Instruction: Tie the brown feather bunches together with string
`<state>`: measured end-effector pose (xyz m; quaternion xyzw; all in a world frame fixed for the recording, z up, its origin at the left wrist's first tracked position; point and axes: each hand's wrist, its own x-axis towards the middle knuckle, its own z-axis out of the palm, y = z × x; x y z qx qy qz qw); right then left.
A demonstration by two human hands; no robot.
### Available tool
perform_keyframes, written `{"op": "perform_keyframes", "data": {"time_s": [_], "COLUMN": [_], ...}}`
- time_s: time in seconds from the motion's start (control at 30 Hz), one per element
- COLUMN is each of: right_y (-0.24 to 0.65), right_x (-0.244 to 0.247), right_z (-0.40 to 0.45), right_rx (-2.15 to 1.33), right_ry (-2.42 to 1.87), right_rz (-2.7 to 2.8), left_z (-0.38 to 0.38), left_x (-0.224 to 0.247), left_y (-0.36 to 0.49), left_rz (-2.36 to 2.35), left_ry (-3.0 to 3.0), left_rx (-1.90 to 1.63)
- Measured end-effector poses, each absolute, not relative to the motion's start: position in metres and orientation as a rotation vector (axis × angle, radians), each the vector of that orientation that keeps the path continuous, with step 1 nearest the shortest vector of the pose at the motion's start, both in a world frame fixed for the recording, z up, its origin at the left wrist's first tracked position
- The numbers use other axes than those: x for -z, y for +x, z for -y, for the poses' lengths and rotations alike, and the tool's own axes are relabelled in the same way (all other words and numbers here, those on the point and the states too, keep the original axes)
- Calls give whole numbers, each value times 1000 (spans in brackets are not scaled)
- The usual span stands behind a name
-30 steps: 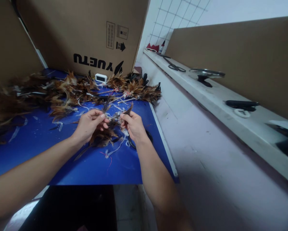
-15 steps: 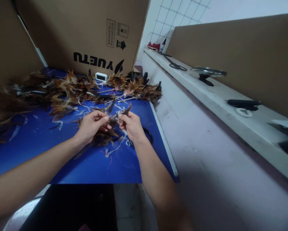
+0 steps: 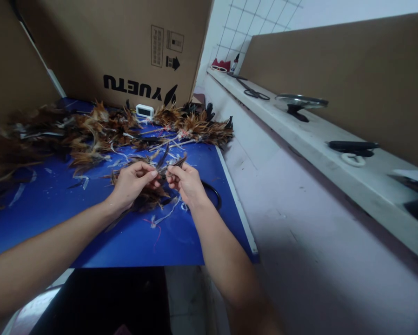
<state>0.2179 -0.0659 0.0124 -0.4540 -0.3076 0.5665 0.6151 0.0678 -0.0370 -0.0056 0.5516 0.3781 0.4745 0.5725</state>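
Observation:
Both hands are close together above the blue table (image 3: 100, 244). My left hand (image 3: 135, 182) is closed, thumb against fingers, on dark brown feathers (image 3: 162, 157) that stick up past its fingertips. Just to the right, my right hand (image 3: 185, 180) pinches a small tuft of feathers (image 3: 179, 161) with pale fluffy ends. Beneath the hands lies a loose pile of brown feathers (image 3: 149, 200). A white strip with a pink thread (image 3: 154, 223) rests in front of them. Partly behind my right wrist shows a black scissor handle (image 3: 214, 194).
Brown feather bunches (image 3: 90, 125) line the back of the table, with a small white digital clock (image 3: 145, 110) among them. A cardboard box (image 3: 125, 42) stands behind. Along the right wall, a ledge (image 3: 315, 135) carries scissors (image 3: 255, 94), a glass lid (image 3: 301, 101) and a black tool (image 3: 351, 146).
My right hand has moved slightly left, closer to my left hand, with its feather tuft. The left hand stays nearly in place. The whole view has shifted a little.

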Motion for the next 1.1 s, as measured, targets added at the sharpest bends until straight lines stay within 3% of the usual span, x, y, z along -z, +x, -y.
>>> {"op": "perform_keyframes", "data": {"time_s": [1.1], "right_y": [218], "right_x": [-13], "right_z": [66], "right_rx": [-1387], "right_ry": [-1028], "right_rz": [612], "left_z": [32], "left_x": [8], "left_y": [67], "left_rz": [-911], "left_ry": [1274], "left_rx": [-1103]}}
